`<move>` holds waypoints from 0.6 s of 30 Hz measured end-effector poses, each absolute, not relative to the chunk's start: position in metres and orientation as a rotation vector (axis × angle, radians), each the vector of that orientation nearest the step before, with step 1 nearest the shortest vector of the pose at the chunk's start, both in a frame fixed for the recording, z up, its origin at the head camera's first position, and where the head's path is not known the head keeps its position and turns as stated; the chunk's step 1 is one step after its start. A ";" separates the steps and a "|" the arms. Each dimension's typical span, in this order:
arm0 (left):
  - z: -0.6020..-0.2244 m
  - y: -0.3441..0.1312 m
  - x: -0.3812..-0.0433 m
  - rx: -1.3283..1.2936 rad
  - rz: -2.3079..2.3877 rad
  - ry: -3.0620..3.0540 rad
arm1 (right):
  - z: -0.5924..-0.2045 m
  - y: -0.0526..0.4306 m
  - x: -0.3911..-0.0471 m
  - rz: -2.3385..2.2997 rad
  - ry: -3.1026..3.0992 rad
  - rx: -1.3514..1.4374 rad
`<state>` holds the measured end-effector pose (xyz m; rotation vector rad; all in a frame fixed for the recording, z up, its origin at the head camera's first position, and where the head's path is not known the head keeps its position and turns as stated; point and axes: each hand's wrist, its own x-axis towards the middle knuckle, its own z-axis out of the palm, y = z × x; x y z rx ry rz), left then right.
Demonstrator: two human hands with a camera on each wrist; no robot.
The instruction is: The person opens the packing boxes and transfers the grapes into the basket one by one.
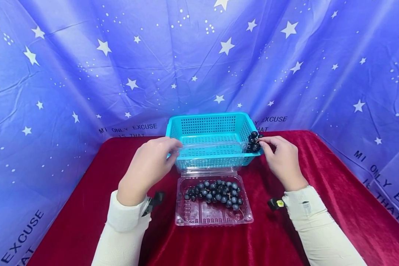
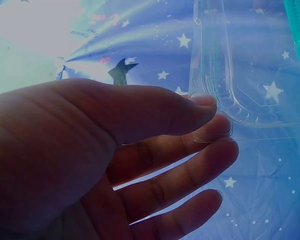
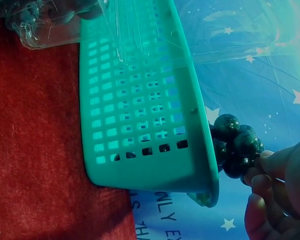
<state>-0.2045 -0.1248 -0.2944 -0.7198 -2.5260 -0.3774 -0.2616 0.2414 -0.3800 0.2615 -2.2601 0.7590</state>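
At its left edge, the raised lid (image 1: 212, 162) of a clear plastic clamshell box (image 1: 203, 218) is pinched between thumb and forefinger of my left hand (image 1: 149, 162). In the left wrist view, the thumb lies over the lid's corner (image 2: 212, 132), the other fingers spread below. My right hand (image 1: 282, 159) pinches the stem end of a small bunch of dark grapes (image 1: 253, 146) at the right end of a turquoise basket (image 1: 206, 115). The right wrist view shows these grapes (image 3: 240, 145) by the rim, partly behind it. A larger bunch of grapes (image 1: 216, 192) lies in the box.
A red velvet cloth (image 1: 126, 229) covers the table. The basket stands behind the box, and the raised lid leans across its front side. A blue curtain with white stars (image 1: 199, 55) hangs behind. Each wrist carries a black camera mount (image 1: 157, 198).
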 end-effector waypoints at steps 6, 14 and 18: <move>-0.295 -0.125 -0.205 -0.717 -0.376 -2.522 | -0.381 0.241 -0.262 0.758 -2.263 0.264; -0.294 -0.124 -0.205 -0.717 -0.376 -2.527 | -0.382 0.241 -0.262 0.747 -2.285 0.257; -0.294 -0.124 -0.204 -0.718 -0.374 -2.531 | -0.383 0.241 -0.262 0.744 -2.312 0.252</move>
